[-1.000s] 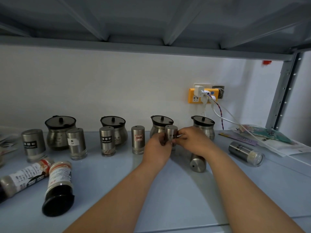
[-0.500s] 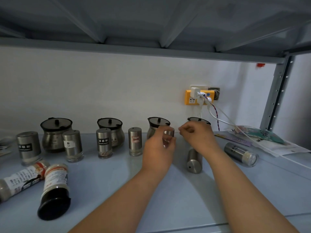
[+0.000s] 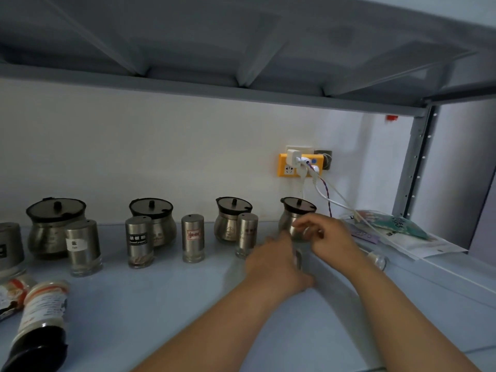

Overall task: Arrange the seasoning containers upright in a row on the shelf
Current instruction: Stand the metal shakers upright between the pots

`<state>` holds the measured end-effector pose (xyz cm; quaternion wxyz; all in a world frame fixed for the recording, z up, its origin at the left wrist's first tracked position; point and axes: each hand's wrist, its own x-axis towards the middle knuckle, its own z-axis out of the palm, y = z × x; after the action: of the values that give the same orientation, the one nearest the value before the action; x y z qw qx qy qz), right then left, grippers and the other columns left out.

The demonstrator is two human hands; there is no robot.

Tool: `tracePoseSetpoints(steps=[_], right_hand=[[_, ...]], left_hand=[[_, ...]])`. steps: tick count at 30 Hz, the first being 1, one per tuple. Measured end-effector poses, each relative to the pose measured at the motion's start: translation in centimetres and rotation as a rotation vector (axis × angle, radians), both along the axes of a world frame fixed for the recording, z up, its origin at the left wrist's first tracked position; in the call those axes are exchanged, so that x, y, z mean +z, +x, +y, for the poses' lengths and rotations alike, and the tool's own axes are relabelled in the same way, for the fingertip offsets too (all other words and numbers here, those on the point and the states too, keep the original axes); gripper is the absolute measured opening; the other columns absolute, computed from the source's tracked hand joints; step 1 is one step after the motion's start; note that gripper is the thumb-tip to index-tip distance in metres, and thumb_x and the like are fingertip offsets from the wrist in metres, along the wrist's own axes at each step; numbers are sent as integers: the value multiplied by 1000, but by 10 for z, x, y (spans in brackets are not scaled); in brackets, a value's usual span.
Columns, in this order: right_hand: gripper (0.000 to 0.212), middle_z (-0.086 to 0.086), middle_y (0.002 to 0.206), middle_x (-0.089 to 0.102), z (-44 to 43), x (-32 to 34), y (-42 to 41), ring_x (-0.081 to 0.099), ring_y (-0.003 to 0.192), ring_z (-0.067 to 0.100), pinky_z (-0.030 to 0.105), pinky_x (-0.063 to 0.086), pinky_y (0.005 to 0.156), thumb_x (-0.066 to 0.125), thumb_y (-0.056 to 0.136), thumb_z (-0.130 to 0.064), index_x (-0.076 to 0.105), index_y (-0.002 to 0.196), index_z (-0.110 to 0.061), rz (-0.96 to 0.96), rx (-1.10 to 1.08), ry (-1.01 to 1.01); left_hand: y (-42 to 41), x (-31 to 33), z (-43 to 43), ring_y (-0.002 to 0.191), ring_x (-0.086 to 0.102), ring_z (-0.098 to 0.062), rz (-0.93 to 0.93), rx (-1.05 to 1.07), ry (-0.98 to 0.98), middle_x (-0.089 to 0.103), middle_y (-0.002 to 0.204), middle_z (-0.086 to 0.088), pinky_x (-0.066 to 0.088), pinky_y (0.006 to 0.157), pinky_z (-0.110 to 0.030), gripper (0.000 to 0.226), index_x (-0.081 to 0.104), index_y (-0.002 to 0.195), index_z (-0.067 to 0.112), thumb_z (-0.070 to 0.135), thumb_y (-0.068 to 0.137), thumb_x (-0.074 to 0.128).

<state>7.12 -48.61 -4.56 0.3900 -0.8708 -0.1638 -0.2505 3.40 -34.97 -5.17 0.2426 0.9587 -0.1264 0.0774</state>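
Both hands have left the small shaker (image 3: 247, 234), now upright on the shelf (image 3: 161, 304) before a lidded jar (image 3: 228, 224). The left hand (image 3: 276, 264) covers a lying shaker (image 3: 298, 260), the right hand (image 3: 330, 237) hovers beside; fingers (image 3: 303, 222) blurred, grip cannot be told. Two bottles (image 3: 40, 318) lie far left.

left hand (image 3: 276, 264) over blurred shaker (image 3: 298, 260) | right hand (image 3: 326, 234) before rightmost pot (image 3: 296, 209) | upright shaker (image 3: 247, 233) beside

The light is dim and bluish, brightest on the back wall (image 3: 188, 143), the upper shelf (image 3: 241, 49) is shadowed, the left hand (image 3: 273, 264) and right hand (image 3: 328, 237) smear with motion blur, and straight edges bow near the corners.
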Motion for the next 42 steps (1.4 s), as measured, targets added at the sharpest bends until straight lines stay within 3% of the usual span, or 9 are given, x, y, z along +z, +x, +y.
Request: tracePoseSetpoints(steps=[2, 6, 10, 14, 18, 23, 30, 36, 42], right_hand=[[54, 5, 88, 66, 0, 1, -3, 58, 67, 0, 6, 43, 64, 40, 63, 21, 69, 92, -13, 75, 59, -80], [52, 1, 109, 65, -3, -1, -2, 59, 100, 10, 17, 44, 85, 51, 65, 2, 66, 110, -20, 234, 125, -277], [59, -3, 118, 62, -5, -2, -3, 57, 108, 9, 16, 43, 90, 56, 72, 8, 59, 119, -27, 293, 167, -273], [47, 4, 118, 62, -5, -1, -3, 56, 109, 15, 16, 39, 90, 63, 75, 3, 62, 118, -17, 133, 130, -290], [41, 12, 104, 65, -3, 1, 0, 59, 98, 25, 24, 43, 84, 73, 65, -1, 69, 105, -9, -43, 45, -305], [42, 6, 98, 68, -2, 3, -3, 60, 89, 18, 6, 38, 73, 73, 63, 3, 68, 101, -11, -91, 29, -165], [40, -1, 101, 62, -5, 5, -5, 56, 89, 11, 0, 38, 70, 71, 73, 0, 58, 107, -17, -1, 62, 32], [28, -3, 92, 66, -3, 5, -2, 61, 85, 12, 11, 45, 69, 78, 73, -21, 60, 94, -25, 80, 20, 245], [21, 0, 82, 68, 1, 1, -1, 66, 80, 17, 29, 50, 76, 76, 75, -25, 59, 85, -31, 150, -10, 359]], left_hand=[[1, -5, 1, 114, 55, -25, 12, 22, -15, 54, 122, -5, 45, 88, -32, 74, 35, 130, 26, 46, 67, 70], [4, -10, 2, 102, 62, -22, 3, 43, -130, 64, 111, -2, 51, 83, -32, 55, 46, 117, 23, 42, 70, 68], [9, -11, -1, 99, 64, -20, -40, 59, -278, 67, 107, 1, 53, 84, -33, 52, 53, 115, 22, 41, 69, 70], [13, -10, -5, 94, 63, -17, -123, 65, -436, 65, 98, 6, 48, 76, -24, 49, 54, 114, 21, 32, 70, 73], [15, -9, -5, 77, 56, -10, -121, 48, -615, 56, 84, 10, 40, 66, -17, 48, 51, 114, 20, 19, 72, 74], [18, -11, -6, 76, 57, -6, -80, -19, -835, 54, 85, 13, 42, 62, -8, 56, 44, 116, 23, 10, 71, 75], [18, -9, -8, 76, 59, 5, -43, -78, -1093, 60, 93, 8, 47, 60, -2, 50, 44, 112, 18, 6, 74, 75], [15, -8, -13, 102, 63, -13, 15, -136, -1125, 62, 114, 3, 51, 88, -24, 45, 52, 115, 14, 13, 76, 74], [14, -8, -14, 106, 62, -11, 43, -199, -1068, 66, 110, 3, 48, 95, -24, 41, 58, 117, 23, 18, 77, 67]])
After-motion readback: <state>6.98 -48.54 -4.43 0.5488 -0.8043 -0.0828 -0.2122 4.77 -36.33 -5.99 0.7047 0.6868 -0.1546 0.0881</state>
